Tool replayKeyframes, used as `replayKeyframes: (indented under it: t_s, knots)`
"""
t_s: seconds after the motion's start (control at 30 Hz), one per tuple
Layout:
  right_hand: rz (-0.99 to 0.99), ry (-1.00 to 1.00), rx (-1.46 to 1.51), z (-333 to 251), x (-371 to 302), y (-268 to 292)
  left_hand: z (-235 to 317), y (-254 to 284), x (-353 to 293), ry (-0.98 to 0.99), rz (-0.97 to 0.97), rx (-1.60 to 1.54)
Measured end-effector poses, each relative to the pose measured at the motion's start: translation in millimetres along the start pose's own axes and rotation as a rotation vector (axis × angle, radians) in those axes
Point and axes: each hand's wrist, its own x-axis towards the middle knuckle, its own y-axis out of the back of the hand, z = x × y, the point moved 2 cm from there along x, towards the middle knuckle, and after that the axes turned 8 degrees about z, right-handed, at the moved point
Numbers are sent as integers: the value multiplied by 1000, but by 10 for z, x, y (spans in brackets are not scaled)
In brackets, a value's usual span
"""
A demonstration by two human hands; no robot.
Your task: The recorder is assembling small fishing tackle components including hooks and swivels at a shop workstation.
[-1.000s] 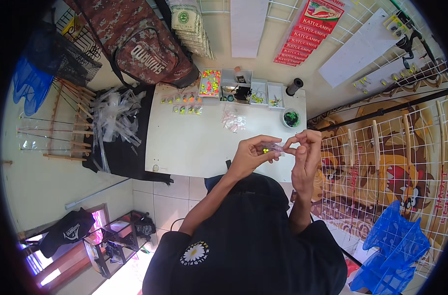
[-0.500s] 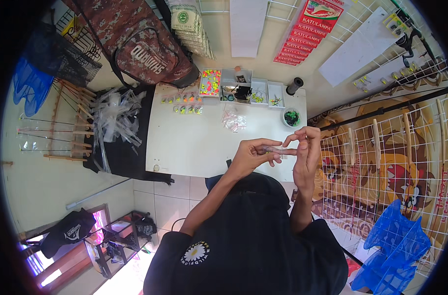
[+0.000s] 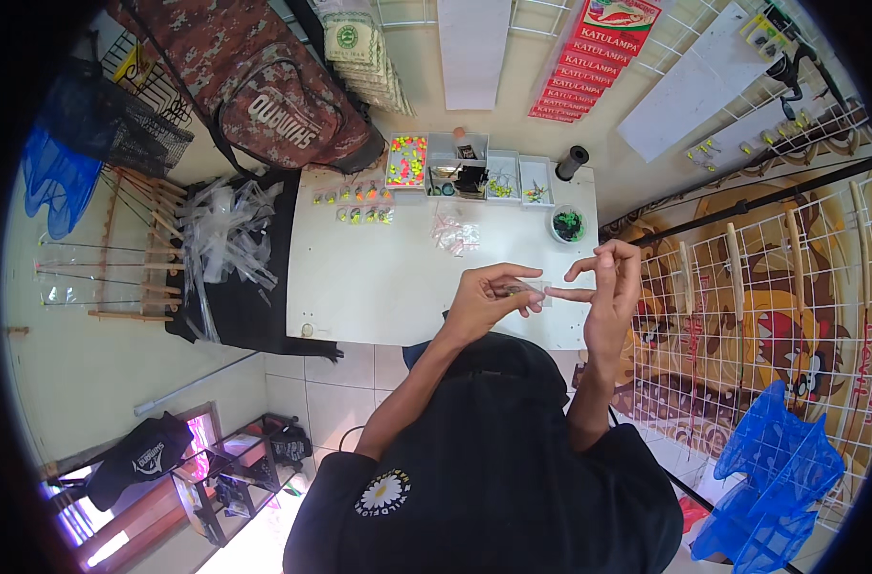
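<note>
Over the right front part of the white table (image 3: 379, 277), my left hand (image 3: 484, 306) pinches a small clear plastic bag (image 3: 539, 287) between thumb and fingers. Something small and dark shows in the bag, too small to make out. My right hand (image 3: 608, 306) is beside it, fingers apart, with one finger stretched to the bag's edge and seeming to touch it. Beyond my hands lie several small clear empty-looking bags (image 3: 455, 232). To their left, filled bags with bright yellow and orange pieces (image 3: 364, 204) lie in two rows.
Along the table's back stand a tray of colourful beads (image 3: 406, 163), a grey divided box (image 3: 458, 182), white trays (image 3: 535, 182) and a black cylinder (image 3: 572, 163). A white tub (image 3: 568, 225) of green and black pieces stands at right. A wire rack (image 3: 742, 316) borders the right side.
My right hand has shifted slightly right, away from my left, its upper fingers spreading from the bag. My left hand keeps its hold on the bag almost in place.
</note>
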Motion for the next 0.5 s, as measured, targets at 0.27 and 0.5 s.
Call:
replayKeyframes:
  t_s: [0.27, 0.5]
  knots:
    - [-118, -1, -120, 238, 55, 115, -64, 67, 69, -42, 204, -136]
    - [-163, -47, -296, 446, 11, 24, -64, 53, 65, -45, 226, -170]
